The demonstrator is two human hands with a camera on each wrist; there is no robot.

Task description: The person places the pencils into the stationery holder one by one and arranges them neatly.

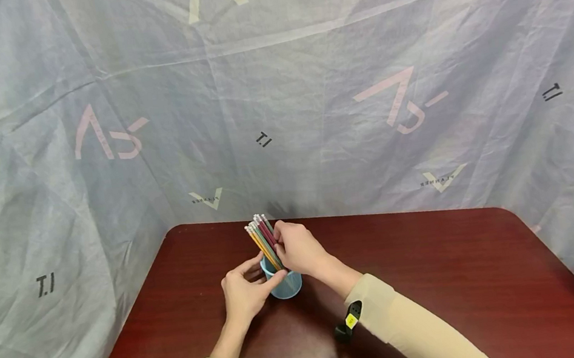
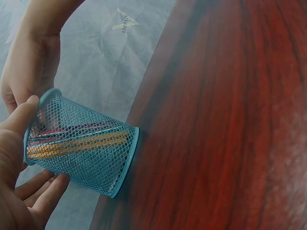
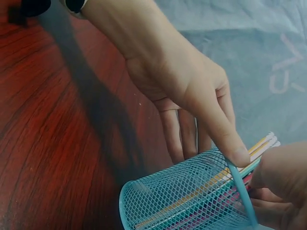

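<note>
A light blue mesh pen cup (image 1: 287, 286) stands on the dark red table (image 1: 444, 279), near its back edge. A bundle of coloured pencils (image 1: 262, 238) sticks out of the cup, leaning back and left. My left hand (image 1: 264, 271) holds the cup, with the thumb (image 3: 225, 139) on the rim and the fingers (image 2: 36, 191) round the mesh wall (image 2: 86, 153). My right hand (image 1: 281, 246) grips the pencils just above the rim. In the left wrist view the pencils (image 2: 76, 141) show through the mesh. The right wrist view shows the cup (image 3: 187, 201) and the pencil ends (image 3: 264, 143).
A wrinkled grey printed cloth (image 1: 306, 78) hangs behind the table and along both its sides. Black wrist mounts with yellow stickers (image 1: 348, 321) sit on both sleeves. Bare tabletop spreads to the right and towards me.
</note>
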